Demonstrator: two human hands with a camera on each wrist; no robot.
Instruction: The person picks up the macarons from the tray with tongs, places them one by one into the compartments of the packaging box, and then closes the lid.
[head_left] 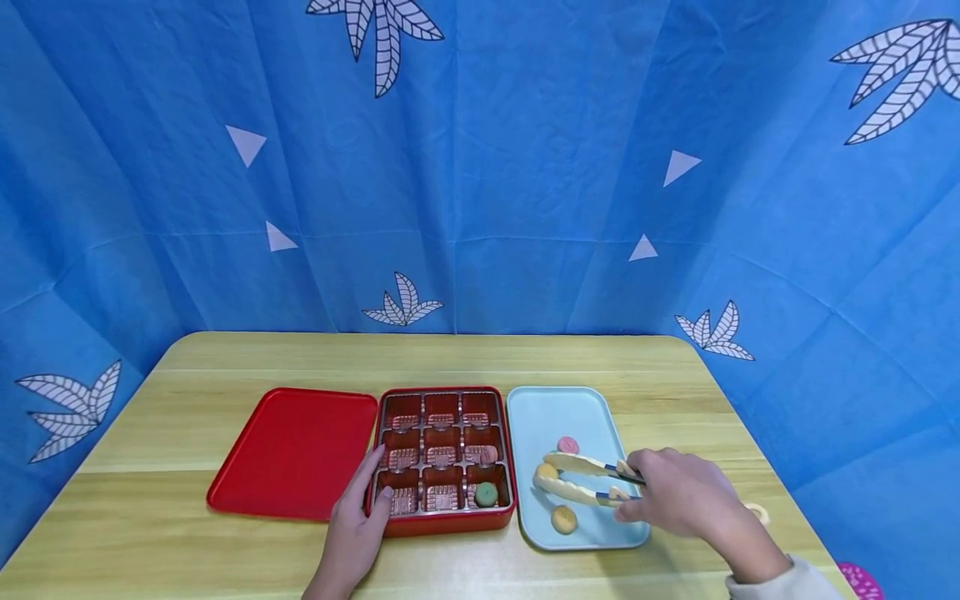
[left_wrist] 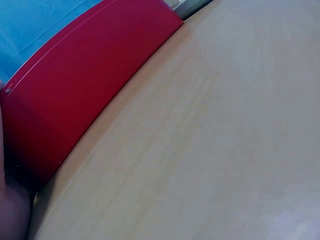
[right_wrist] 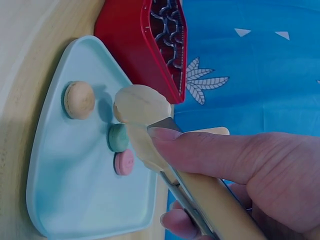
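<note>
My right hand (head_left: 671,492) grips a pair of tongs (head_left: 577,467) with cream-coloured scalloped tips, over the light blue tray (head_left: 626,537). Between those tips is a yellow macaron (head_left: 546,472), mostly covered by them in the right wrist view. On the tray lie another yellow macaron (right_wrist: 80,100), a green macaron (right_wrist: 119,138) and a pink macaron (right_wrist: 124,162). My left hand (head_left: 354,529) holds the left side of a red box (head_left: 450,523), thumb and fingers at its rim. Inside its divided insert sit a pink macaron (head_left: 489,454) and a green macaron (head_left: 486,494), in separate right-hand compartments.
A flat red lid (head_left: 288,454) lies left of the box on the wooden table (head_left: 420,358). Beyond my right wrist shows a cream-coloured ring-like piece (head_left: 759,512). Behind the table hangs a blue curtain (head_left: 525,192). Something pink with dots (head_left: 860,581) is at the lower right.
</note>
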